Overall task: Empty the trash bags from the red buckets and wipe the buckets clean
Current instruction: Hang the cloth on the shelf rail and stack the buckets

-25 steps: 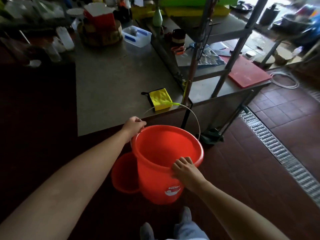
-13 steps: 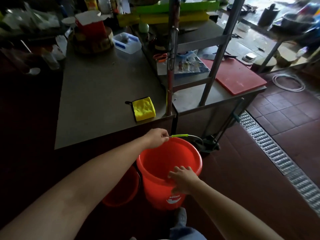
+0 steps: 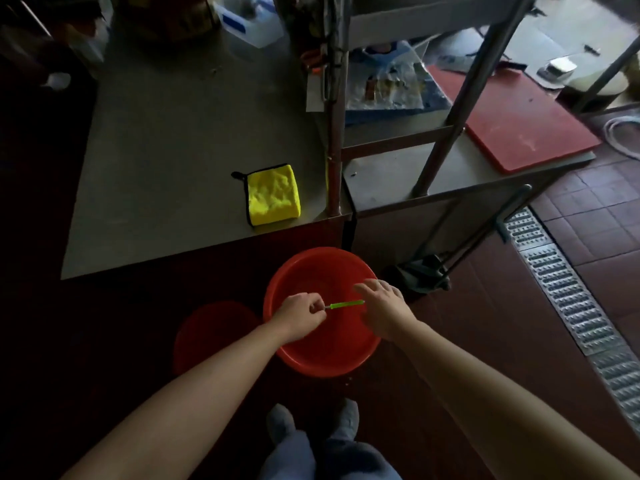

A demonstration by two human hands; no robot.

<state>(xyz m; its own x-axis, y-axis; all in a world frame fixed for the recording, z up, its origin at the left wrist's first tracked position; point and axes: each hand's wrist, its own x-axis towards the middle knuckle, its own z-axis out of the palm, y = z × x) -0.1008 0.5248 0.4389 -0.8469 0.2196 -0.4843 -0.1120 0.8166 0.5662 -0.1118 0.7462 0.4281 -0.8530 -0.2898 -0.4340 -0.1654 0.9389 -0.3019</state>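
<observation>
Pinching the green handle (image 3: 346,304) of the red bucket (image 3: 311,271) at lower centre with our left hand (image 3: 300,316), we hold our right hand (image 3: 385,308) spread loose beside it. No bag shows inside, so wiping seems next: fetch the yellow cloth (image 3: 273,195) from the worktop (image 3: 173,150).

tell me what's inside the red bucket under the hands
Only bare red wall shows inside the red bucket: no bag visible. The left hand, right hand and handle cover much of the bottom.

Second bucket (image 3: 211,327) dim, half-hidden; handle (image 3: 346,304) ends covered
</observation>
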